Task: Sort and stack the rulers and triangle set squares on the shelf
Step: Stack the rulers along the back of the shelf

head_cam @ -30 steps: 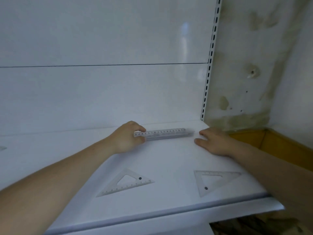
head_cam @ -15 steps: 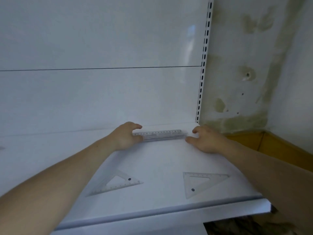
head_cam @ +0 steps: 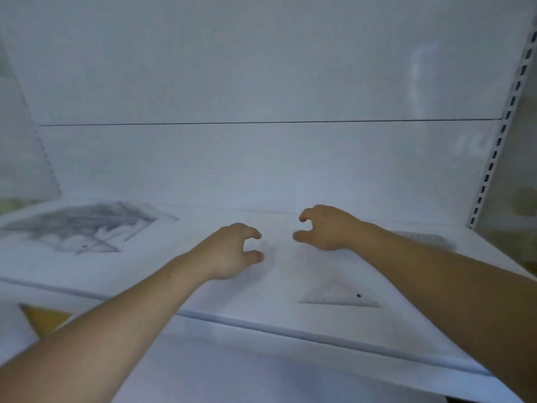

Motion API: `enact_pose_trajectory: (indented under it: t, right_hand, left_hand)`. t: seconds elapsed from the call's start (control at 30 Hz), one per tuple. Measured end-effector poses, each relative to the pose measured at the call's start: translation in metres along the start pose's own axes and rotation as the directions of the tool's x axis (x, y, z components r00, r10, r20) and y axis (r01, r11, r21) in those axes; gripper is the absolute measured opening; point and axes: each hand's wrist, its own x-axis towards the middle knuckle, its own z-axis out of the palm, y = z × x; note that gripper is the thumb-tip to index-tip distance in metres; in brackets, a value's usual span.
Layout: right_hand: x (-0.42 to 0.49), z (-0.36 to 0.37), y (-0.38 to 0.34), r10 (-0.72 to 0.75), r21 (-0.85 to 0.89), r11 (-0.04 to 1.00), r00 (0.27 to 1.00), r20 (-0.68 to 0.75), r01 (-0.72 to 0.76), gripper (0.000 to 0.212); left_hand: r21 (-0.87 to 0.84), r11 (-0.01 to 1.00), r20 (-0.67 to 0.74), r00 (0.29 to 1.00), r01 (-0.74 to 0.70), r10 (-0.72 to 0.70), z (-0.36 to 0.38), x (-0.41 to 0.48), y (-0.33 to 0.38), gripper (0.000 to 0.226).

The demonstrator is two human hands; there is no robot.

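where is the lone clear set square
In the head view the set square lies flat near the shelf front, just below the right hand, right of centre.

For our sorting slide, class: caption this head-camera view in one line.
Left hand and right hand hover empty over the white shelf, a clear set square lying near its front edge.

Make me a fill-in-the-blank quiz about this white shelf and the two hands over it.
1. The left hand and the right hand each hold ____.
2. The clear set square near the front edge of the shelf is shaped like a ____.
3. The blurred pile of clear rulers and set squares lies on the person's ____ side.
Missing words: nothing; triangle; left.
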Motion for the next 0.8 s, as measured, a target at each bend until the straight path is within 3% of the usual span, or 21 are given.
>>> enact_pose_trajectory:
  t: [0.43,0.8]
  right_hand:
    - [0.106,0.034,-0.28,-0.266,-0.067,0.961,0.963,0.034,0.268,0.061]
    - [0.23,0.064,-0.401,-0.401,-0.045,0.913,0.913,0.082,0.405,0.062]
  left_hand:
    - [0.066,0.962,-0.119,0.96,0.264,-0.255,-0.099,-0.103,-0.244,0.05]
    - [0.063,0.933,-0.178,0.924,0.354,-0.338,-0.128,-0.088,-0.375,0.048]
